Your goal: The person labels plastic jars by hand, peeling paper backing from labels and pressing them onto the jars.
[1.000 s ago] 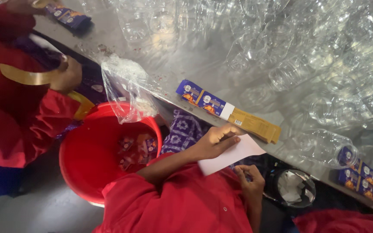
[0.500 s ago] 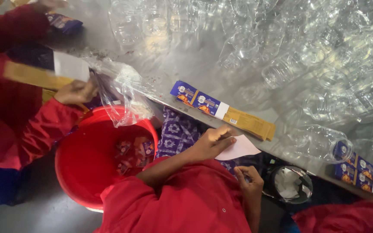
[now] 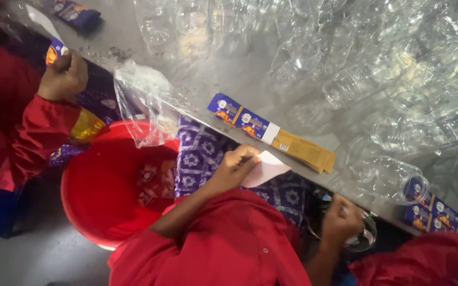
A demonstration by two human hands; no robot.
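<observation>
a white paper slip [image 3: 269, 168] is sitting just under the table edge [image 3: 197, 114], pinched in the left hand [image 3: 233, 165]. the right hand [image 3: 341, 218] is curling closed against a small metal bowl [image 3: 364, 238], beside the red bucket [image 3: 94, 196].

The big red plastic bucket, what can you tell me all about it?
The big red plastic bucket is round, shiny and open at the top, seen from above. It sits low beside the grey table, below its edge. A few small printed wrappers lie inside. A crinkly clear plastic bag hangs over its far rim. A red sleeve covers its near right side.
</observation>
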